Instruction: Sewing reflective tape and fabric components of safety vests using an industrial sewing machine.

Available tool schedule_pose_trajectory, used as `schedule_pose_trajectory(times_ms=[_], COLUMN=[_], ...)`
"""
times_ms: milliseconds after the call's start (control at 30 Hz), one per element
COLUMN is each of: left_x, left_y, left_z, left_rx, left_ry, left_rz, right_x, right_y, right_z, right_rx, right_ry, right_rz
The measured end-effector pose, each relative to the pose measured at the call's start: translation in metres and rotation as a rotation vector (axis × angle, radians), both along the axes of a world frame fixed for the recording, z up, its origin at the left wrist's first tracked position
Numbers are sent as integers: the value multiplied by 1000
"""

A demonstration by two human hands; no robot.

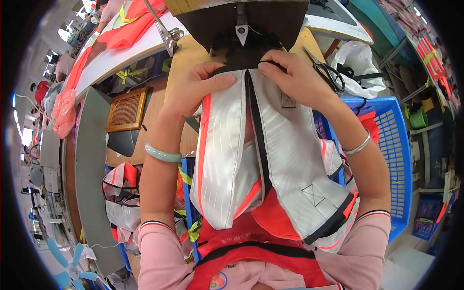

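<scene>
Just below the dark head of a machine [241,35], the upper edge of a grey-and-red cloth piece [285,140] is held between two bare hands. The left hand [205,86] has its thumb laid flat on top of the cloth near the upper left corner, the other fingers bent at the black edging [239,61]; thumb and fingers pinch that corner, though the fingertips beneath are hidden. The right hand [294,79] pinches the same edge on the other side of a black central strip [256,116], its thumb pressing from above and its index finger curled over the edging.

The cloth lies between the hands at the top and hangs from the fingers toward the person's lap, its lower end spread over a red apron [261,252]. Black-handled scissors [329,72] lie near the right wrist (they touch neither hand), beside a white plastic bag [358,65]. A blue basket [405,162] stands beyond the right forearm.
</scene>
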State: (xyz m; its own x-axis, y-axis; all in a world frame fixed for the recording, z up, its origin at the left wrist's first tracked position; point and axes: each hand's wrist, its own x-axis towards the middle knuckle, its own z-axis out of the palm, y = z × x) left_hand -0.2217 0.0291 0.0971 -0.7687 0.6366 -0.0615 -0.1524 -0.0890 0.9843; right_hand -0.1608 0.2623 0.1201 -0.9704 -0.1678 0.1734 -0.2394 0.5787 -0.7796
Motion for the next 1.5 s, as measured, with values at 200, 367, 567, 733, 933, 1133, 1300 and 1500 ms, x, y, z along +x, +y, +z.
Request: schedule_pose_trajectory(times_ms=[200, 367, 567, 733, 933, 1133, 1300, 1500], left_x=[-18, -26, -35, -32, -16, 17, 80, 147], left_y=[8, 6, 13, 15, 15, -57, -99, -101], left_z=[-4, -6, 1, 2, 2, -66, -121, -144], left_rx=[120, 148, 213, 313, 238, 147, 252, 164], left_ry=[-124, -189, -195, -268, -206, -109, -190, -231], left_rz=[26, 80, 69, 88, 293, 62, 180, 280], right_x=[-30, -39, -52, -53, -38, 65, 230, 362], right_y=[8, 7, 14, 11, 30, 104, 198, 227], right_z=[-16, -8, -8, -5, 3, -18, -73, -74], right_rx=[-75, 9, 1, -41, -162, -61, -89, -231], right_ry=[127, 29, 91, 26, 121, -168, -545, -783], right_rz=[17, 18, 26, 18, -42, -11, -322, -390])
